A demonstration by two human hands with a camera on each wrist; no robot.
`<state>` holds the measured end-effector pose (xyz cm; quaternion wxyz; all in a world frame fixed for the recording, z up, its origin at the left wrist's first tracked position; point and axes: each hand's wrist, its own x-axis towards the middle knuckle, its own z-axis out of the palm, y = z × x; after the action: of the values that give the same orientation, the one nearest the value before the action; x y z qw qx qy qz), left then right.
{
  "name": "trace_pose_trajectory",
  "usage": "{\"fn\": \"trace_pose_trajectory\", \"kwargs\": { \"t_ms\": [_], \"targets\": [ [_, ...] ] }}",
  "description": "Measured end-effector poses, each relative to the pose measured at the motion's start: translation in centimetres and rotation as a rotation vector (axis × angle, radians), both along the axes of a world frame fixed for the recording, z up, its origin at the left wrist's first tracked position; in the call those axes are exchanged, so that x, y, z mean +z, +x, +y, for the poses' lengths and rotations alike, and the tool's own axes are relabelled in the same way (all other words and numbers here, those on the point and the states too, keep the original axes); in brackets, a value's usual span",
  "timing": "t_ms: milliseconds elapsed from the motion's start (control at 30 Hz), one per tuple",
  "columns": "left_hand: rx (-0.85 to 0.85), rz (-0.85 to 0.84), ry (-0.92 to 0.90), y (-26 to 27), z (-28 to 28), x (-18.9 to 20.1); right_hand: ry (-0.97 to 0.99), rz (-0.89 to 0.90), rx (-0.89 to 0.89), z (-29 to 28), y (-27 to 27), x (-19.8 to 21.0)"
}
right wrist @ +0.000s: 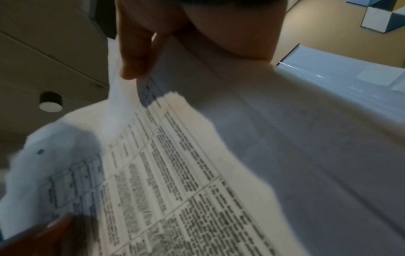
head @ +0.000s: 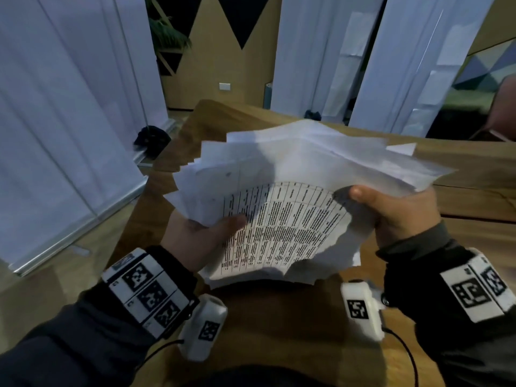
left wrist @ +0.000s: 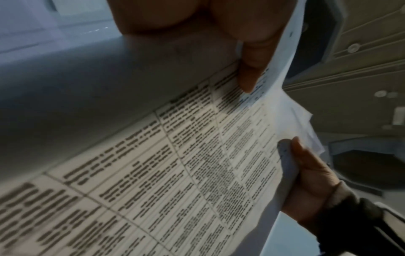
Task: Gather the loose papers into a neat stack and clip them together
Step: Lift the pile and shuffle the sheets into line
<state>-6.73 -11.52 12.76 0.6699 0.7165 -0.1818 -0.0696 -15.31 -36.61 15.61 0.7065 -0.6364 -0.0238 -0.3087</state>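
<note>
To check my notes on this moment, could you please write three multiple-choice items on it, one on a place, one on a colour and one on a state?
1. Where are the papers?
A. flat on the table
B. held up over the wooden table
C. on the floor

2. What colour is the print on the top sheet?
A. red
B. green
C. black

3. How do the papers lie?
A. fanned out, edges uneven
B. squared and clipped
C. rolled into a tube

Key: 1 B, the left hand and the right hand grip them from either side; 2 C, the table rows are dark on white; 3 A, the corners stick out in steps and no clip shows.
</note>
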Motion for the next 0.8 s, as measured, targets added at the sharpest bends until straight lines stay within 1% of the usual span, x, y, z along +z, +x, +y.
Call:
{"fn": "trace_pose_trajectory", "kwargs": {
  "t_ms": [67,133,200,233,300,400,467,600,733,800],
  "targets": [
    [-0.026,-0.045,-0.008,-0.7,0.6,0.7,0.018,-0.072,0.024,0.4,-0.5,0.1],
    [-0.073,-0.049,0.000,-0.7,1.2,0.4,0.069,-0.060,0.020,0.7,-0.7,-0.3],
    [-0.086,-0.022,0.048,-0.6,1.4,-0.4,0.159,-0.031,-0.032,0.9,-0.8,-0.6],
    [-0.077,-0.004,0.068,-0.4,1.3,-0.9,0.198,-0.047,-0.056,1.0,-0.8,-0.7],
    [-0.059,0.043,0.078,0.0,1.2,-1.8,0.236,-0.132,-0.127,1.3,-1.1,-0.4],
    [-0.052,0.080,0.069,0.4,1.1,-2.4,0.143,-0.218,-0.278,1.9,-1.1,0.8],
    [-0.057,0.064,0.073,0.4,1.1,-2.2,0.079,-0.212,-0.319,2.0,-1.0,1.4],
    [-0.067,0.094,0.041,0.5,1.0,-2.2,-0.085,-0.199,-0.224,1.9,-0.9,2.7],
    [-0.066,0.100,0.042,0.4,1.0,-1.8,-0.276,-0.005,-0.244,1.7,-0.6,4.3],
    [-0.063,0.097,0.050,0.3,1.0,-1.5,-0.289,0.053,-0.157,1.7,-0.7,5.0]
  ]
}}
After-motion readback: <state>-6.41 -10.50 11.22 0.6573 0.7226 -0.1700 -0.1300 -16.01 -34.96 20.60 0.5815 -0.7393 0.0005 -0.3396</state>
